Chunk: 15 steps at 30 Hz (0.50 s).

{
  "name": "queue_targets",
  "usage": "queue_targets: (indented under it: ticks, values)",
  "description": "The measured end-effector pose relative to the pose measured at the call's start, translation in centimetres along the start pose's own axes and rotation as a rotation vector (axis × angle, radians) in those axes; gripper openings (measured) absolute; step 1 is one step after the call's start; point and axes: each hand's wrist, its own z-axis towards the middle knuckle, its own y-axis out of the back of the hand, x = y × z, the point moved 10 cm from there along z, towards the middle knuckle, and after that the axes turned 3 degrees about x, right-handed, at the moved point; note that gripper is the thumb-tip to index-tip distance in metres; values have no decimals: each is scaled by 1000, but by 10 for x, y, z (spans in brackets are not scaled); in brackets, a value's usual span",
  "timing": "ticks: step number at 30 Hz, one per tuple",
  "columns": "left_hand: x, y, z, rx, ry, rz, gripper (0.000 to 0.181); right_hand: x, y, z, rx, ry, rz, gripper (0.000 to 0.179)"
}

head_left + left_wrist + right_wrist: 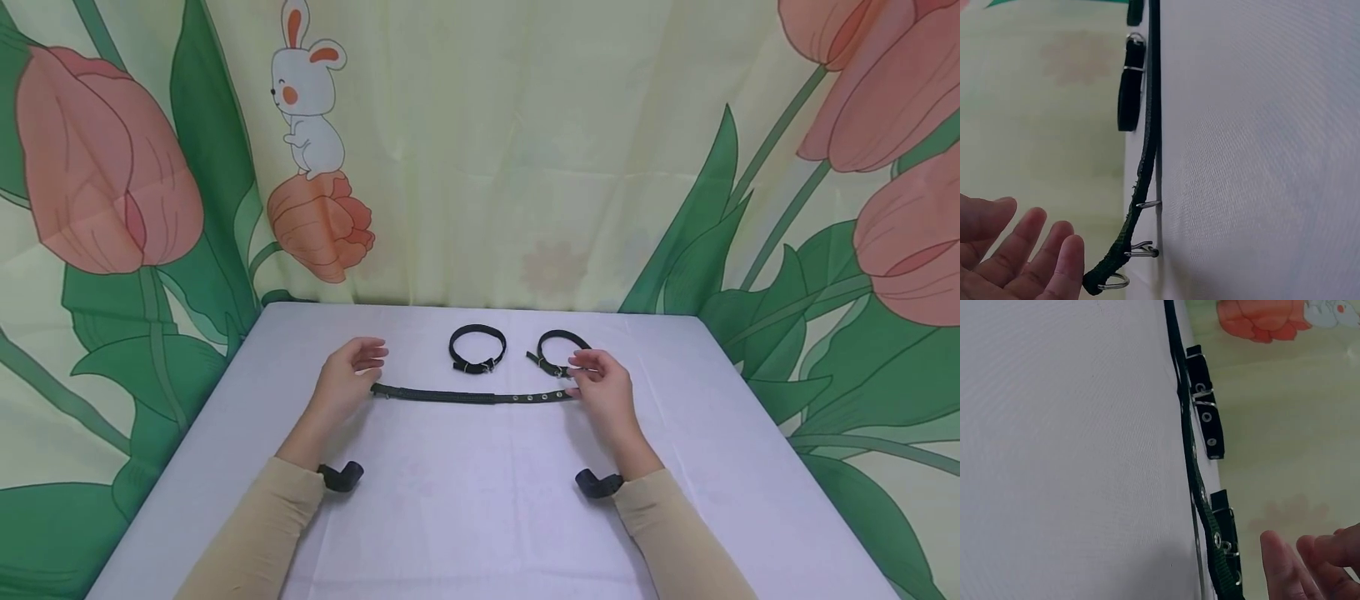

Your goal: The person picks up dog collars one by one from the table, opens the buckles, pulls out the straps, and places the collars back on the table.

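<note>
A dark collar (450, 396), unbuckled, lies stretched sideways across the white table. Its left end bears metal rings and a buckle (1141, 251); metal eyelets (1217, 540) line its right part. My left hand (348, 379) is beside the buckle end, fingers loosely bent and apart. In the left wrist view that end curves up off the cloth close to a fingertip; whether they touch I cannot tell. At the eyelet end, my right hand (602, 387) has relaxed fingers with nothing seen between them. Behind lie two buckled collars, one in the middle (477, 327) and one (551, 335) partly behind my right hand.
White cloth covers the table (465, 517). A curtain (510, 167) printed with tulips and a rabbit hangs behind its far edge. Black wrist devices stand out from the left wrist (343, 477) and the right wrist (597, 483).
</note>
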Motion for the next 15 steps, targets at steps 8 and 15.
queue_targets:
  ticks: [8,15]
  values:
    - [-3,-17,3,68,-9,49,49,7,-17,3,59,41,34,40]
    - [-11,-33,5,108,-31,99,49,13,-37,1,109,40,49,39]
